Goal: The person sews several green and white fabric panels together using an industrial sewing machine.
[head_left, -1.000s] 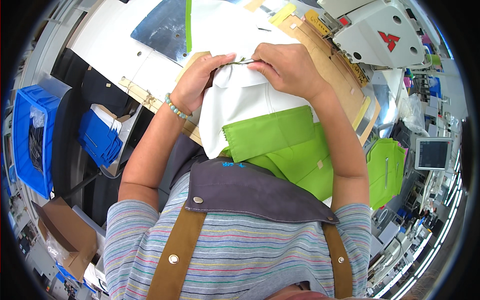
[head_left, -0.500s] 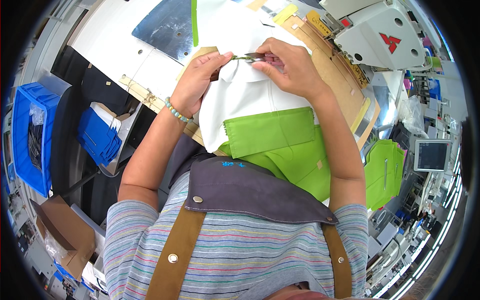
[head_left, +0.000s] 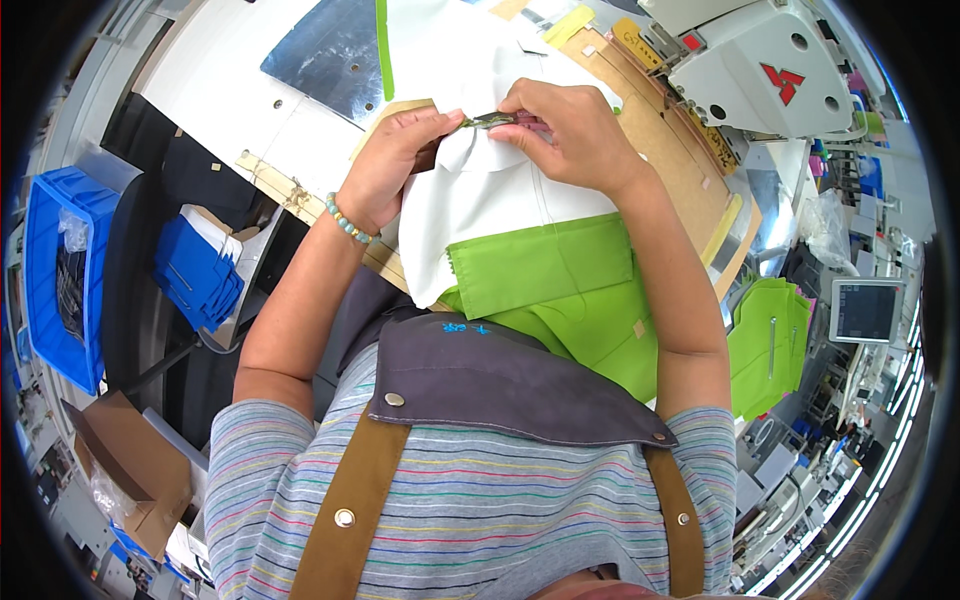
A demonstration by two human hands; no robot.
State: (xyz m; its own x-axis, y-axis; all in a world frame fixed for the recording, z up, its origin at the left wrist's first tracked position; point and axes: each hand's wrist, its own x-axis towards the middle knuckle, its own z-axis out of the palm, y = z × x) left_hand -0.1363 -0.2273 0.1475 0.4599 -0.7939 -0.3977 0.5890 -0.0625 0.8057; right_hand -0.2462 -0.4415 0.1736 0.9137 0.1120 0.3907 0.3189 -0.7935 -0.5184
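Observation:
My left hand (head_left: 392, 165) pinches the edge of a white and green fabric piece (head_left: 485, 195) between thumb and fingers. In my right hand (head_left: 578, 135), closed around them, are small dark thread snips (head_left: 492, 120). Their blades lie against a narrow green edge of the fabric, just right of my left fingertips. Below my hands the white cloth hangs toward me, with a green panel (head_left: 540, 265) across its lower part. A loose thread trails down over that panel. My right fingers hide the handle of the snips.
A white sewing machine head (head_left: 752, 75) stands at the far right of the white table (head_left: 215, 75). Green cut pieces (head_left: 768, 345) hang at right. Left are a blue bin (head_left: 65, 270), blue pieces (head_left: 195, 270) and an opened cardboard box (head_left: 135, 465).
The snips have shifted slightly left and down along the green edge, toward my left fingertips. My right hand moved a little with them; my left hand keeps its pinch.

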